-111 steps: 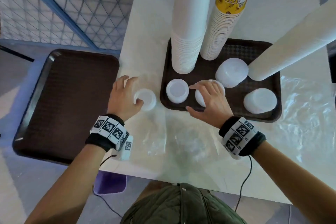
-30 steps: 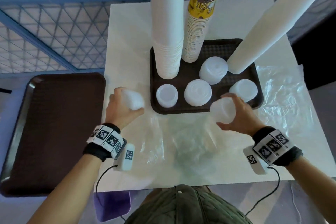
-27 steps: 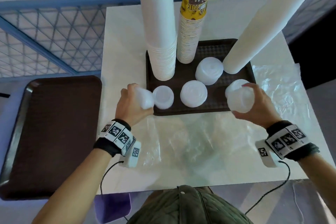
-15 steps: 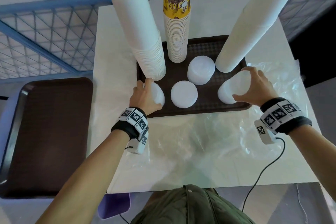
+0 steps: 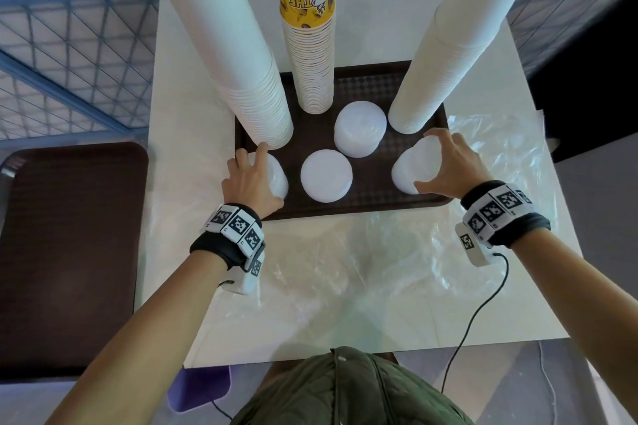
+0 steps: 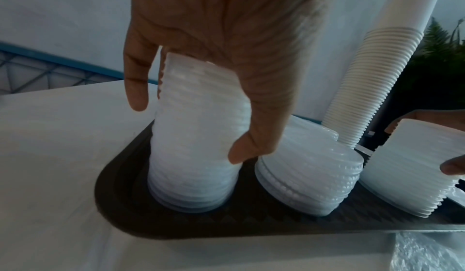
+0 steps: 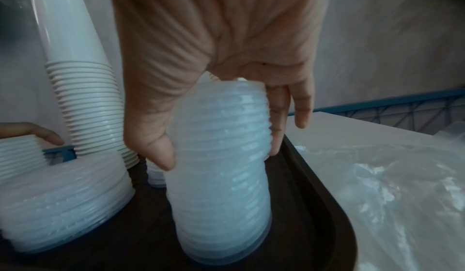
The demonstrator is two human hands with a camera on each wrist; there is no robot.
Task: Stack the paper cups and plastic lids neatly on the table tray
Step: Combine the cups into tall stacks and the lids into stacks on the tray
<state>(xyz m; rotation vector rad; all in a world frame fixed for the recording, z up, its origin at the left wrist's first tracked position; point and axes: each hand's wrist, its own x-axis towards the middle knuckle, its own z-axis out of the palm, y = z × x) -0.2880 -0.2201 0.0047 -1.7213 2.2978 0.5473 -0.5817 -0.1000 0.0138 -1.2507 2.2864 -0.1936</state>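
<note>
A brown tray [image 5: 362,209] on the white table carries three tall cup stacks: white at left [image 5: 234,55], yellow-printed in the middle [image 5: 310,28], white at right [image 5: 459,34]. Translucent lid stacks stand in front of them. My left hand [image 5: 267,176] grips from above the lid stack [image 5: 278,179] at the tray's front left corner; in the left wrist view that stack [image 6: 198,166] stands upright on the tray. My right hand [image 5: 426,160] grips the front right lid stack [image 5: 405,171], which leans slightly in the right wrist view [image 7: 221,195]. Two more lid stacks [image 5: 326,175] [image 5: 359,129] stand untouched between them.
A second brown tray [image 5: 69,252] lies lower down on the left. Crumpled clear plastic wrap [image 5: 379,269] covers the table in front of and to the right of the tray. A blue mesh railing [image 5: 69,62] runs behind the table. A cable hangs from my right wrist.
Both hands carried lid stacks up from the table's front and lowered them onto the tray, left at the front left corner, right at the front right. The camera view moved forward.
</note>
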